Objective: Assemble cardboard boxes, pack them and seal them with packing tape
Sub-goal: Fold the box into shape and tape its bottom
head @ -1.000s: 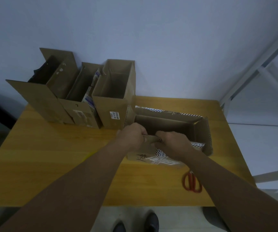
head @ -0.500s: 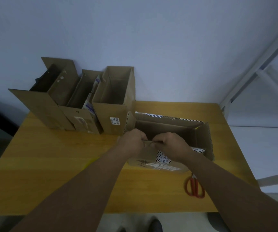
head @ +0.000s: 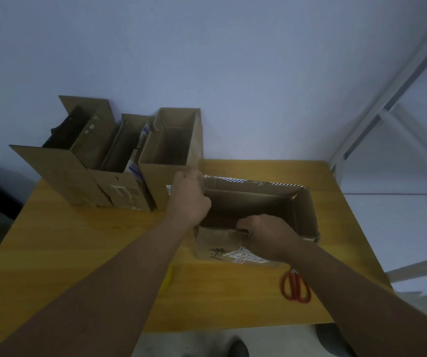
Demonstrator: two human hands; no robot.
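An open brown cardboard box (head: pixel 307 215) with striped tape on its rim lies on the wooden table (head: pixel 78 253), its dark inside showing. My right hand (head: pixel 266 235) grips the box's near wall, fingers curled over the top edge. My left hand (head: pixel 190 195) is at the box's left end, fingers curled at the left flap near the far corner. Whether it truly pinches the flap is hard to tell. No tape roll shows.
Three upright open cardboard boxes stand at the table's back left: a wide one (head: pixel 60 163), a middle one (head: pixel 122 181) holding packets, and a tall one (head: pixel 173 150). Red-handled scissors (head: pixel 296 287) lie near the front right edge. A white frame (head: pixel 387 94) rises at right.
My left hand left the near wall beside the right hand and moved back to the box's left end. The right hand stayed on the near wall.
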